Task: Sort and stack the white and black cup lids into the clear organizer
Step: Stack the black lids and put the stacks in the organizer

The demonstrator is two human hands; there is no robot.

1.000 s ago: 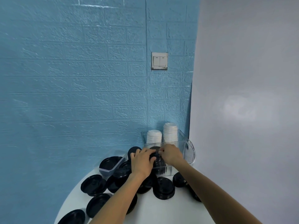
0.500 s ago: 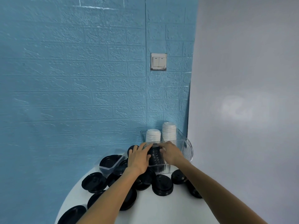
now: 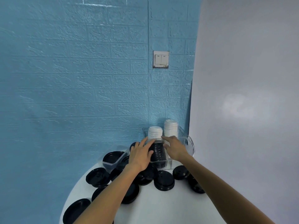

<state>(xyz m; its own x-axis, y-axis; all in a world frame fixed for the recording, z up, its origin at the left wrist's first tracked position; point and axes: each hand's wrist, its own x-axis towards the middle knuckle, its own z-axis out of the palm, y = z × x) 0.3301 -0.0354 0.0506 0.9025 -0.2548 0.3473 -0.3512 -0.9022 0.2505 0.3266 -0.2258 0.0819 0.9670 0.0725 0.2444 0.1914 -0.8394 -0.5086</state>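
Observation:
The clear organizer (image 3: 190,145) stands at the far edge of the round white table (image 3: 161,206), by the wall corner. Two stacks of white lids (image 3: 155,132) rise at its back. A stack of black lids (image 3: 157,151) stands in its front part. My left hand (image 3: 140,155) lies against the left side of that black stack with fingers extended. My right hand (image 3: 174,147) rests on its right side, fingers also stretched out. Several loose black lids (image 3: 164,181) lie on the table in front of the organizer.
A small clear tub (image 3: 114,160) with a black lid in it sits left of the organizer. A blue brick-pattern wall with a light switch (image 3: 161,59) stands behind; a grey wall is on the right. More black lids (image 3: 76,210) lie near the table's left edge.
Both hands have straightened their fingers along the sides of the black stack in the organizer. The view has tilted slightly, so the table sits a little higher.

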